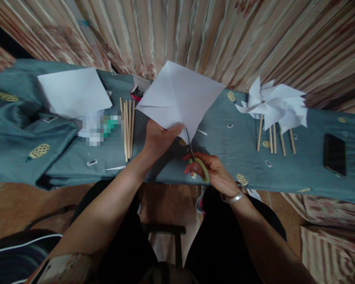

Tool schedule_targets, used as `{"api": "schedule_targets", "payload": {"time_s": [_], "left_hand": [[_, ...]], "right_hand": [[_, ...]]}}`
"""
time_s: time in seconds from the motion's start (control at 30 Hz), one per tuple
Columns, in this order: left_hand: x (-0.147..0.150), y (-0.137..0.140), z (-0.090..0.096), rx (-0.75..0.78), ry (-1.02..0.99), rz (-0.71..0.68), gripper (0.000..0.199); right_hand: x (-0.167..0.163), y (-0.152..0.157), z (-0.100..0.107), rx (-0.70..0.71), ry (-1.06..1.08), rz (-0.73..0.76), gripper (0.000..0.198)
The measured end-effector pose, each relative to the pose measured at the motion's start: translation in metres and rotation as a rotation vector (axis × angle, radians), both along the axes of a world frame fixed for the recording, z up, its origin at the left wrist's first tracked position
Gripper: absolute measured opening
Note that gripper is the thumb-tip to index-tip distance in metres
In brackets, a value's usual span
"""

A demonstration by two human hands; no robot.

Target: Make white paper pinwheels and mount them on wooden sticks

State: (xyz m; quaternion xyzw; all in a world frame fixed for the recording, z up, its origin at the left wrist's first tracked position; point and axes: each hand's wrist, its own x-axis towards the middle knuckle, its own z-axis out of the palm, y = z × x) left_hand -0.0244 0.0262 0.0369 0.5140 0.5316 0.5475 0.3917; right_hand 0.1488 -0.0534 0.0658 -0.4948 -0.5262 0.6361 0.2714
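A square sheet of white paper (183, 92) with diagonal creases is pinched at its near edge by my left hand (162, 138), thumb on top. A slit runs in from the sheet's left corner. My right hand (208, 167) grips scissors (201, 169) with pale green handles. Their blades meet the paper's near corner, just right of my left thumb. Left of the sheet lie several wooden sticks (128, 130) side by side. Finished paper pinwheels (272, 102) on wooden sticks lie overlapping to the right.
A stack of white paper (75, 92) lies at the left, near a blurred green-and-white item (106, 126). Behind the sticks is a small red box (137, 93) of dark bits. A black phone (335, 154) rests at the right. Curtains (177, 31) hang behind the cloth-covered table (236, 130).
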Motion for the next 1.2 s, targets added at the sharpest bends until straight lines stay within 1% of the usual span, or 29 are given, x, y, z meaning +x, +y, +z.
{"api": "schedule_targets", "payload": {"time_s": [0.07, 0.17, 0.3, 0.5, 0.67, 0.87, 0.97, 1.07, 1.2], "left_hand": [[0.0004, 0.0005, -0.0014, 0.029, -0.005, -0.002, 0.016], [0.0002, 0.0004, -0.0028, 0.03, -0.006, -0.009, 0.015], [-0.0014, 0.0, -0.0044, 0.026, -0.013, -0.022, 0.016], [-0.0021, 0.0001, -0.0054, 0.043, -0.027, -0.006, 0.017], [-0.0026, 0.0, -0.0049, 0.035, -0.017, -0.016, 0.016], [-0.0036, 0.0001, -0.0053, 0.001, -0.001, -0.001, 0.022], [-0.0036, -0.0003, -0.0042, 0.003, -0.032, -0.01, 0.021], [-0.0036, -0.0009, -0.0027, -0.004, -0.051, -0.02, 0.019], [-0.0045, -0.0005, -0.003, 0.018, -0.047, -0.004, 0.022]], "right_hand": [[-0.0001, 0.0001, -0.0008, -0.02, 0.012, -0.005, 0.046], [-0.0005, 0.0, -0.0017, -0.044, 0.023, -0.013, 0.048], [-0.0013, -0.0005, -0.0019, -0.052, 0.028, -0.022, 0.049], [-0.0021, -0.0012, -0.0002, -0.06, 0.024, -0.015, 0.051], [-0.0023, -0.0014, -0.0004, -0.057, 0.017, -0.011, 0.049], [-0.001, -0.0009, -0.005, -0.041, 0.056, -0.001, 0.046], [-0.0006, -0.0013, -0.0072, -0.031, 0.067, -0.006, 0.045], [-0.0011, -0.0018, -0.0085, -0.041, 0.088, -0.022, 0.045], [-0.0019, -0.002, -0.0088, -0.062, 0.099, -0.044, 0.046]]}}
